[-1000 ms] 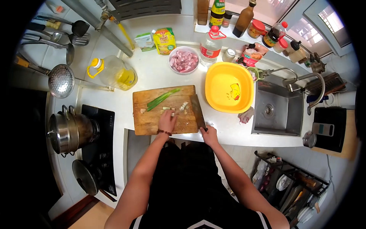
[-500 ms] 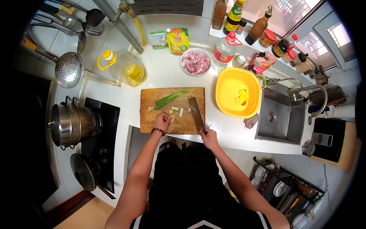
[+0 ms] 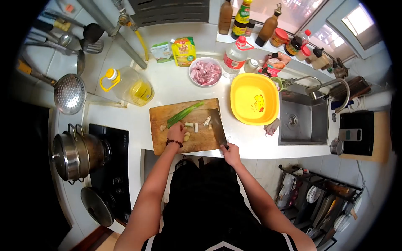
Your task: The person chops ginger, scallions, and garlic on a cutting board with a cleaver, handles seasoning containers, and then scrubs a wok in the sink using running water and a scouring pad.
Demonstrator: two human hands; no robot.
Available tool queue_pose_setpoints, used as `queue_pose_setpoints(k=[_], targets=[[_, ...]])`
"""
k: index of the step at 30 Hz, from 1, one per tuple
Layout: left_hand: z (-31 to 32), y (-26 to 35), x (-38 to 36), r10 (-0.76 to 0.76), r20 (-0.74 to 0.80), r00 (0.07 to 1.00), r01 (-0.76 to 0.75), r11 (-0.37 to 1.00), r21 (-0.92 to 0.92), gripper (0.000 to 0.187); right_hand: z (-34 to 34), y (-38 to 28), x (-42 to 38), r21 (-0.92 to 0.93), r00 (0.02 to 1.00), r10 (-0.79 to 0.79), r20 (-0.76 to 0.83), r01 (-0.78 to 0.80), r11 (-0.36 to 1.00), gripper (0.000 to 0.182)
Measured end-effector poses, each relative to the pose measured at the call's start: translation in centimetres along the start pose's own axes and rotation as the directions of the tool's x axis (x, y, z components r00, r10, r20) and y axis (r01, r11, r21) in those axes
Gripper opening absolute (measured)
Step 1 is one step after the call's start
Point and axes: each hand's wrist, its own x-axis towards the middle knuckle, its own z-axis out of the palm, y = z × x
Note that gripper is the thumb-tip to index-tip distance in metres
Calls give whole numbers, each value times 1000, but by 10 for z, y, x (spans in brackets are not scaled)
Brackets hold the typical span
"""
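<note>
On the board (image 3: 184,142), a few white scallion pieces (image 3: 196,125) lie cut beside the cleaver (image 3: 217,125) gripped by the right hand (image 3: 230,152), while the left hand (image 3: 176,131), fingers curled, touches the green stalk (image 3: 184,113), which looks uncut.

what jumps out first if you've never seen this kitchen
The bright yellow plastic basin beside the steel sink grabs the eye first. Left of it, on the worn wooden cutting board, the right hand grips a broad steel cleaver while the left hand rests by pale cut pieces.
</note>
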Motion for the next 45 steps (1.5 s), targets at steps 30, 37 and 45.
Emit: queue_pose_setpoints(k=[30, 37, 45], targets=[[46, -25, -29, 525, -114, 843, -476, 829, 293, 34, 10, -9, 8, -24, 983, 0, 185, 5, 1000, 25], [31, -75, -53, 541, -162, 825, -466, 814, 348, 41, 36, -4, -1, -38, 953, 64, 295, -55, 998, 26], [-27, -10, 3, 353, -309, 883, -310, 933, 180, 49, 41, -1, -12, 96, 944, 203, 260, -234, 967, 26]])
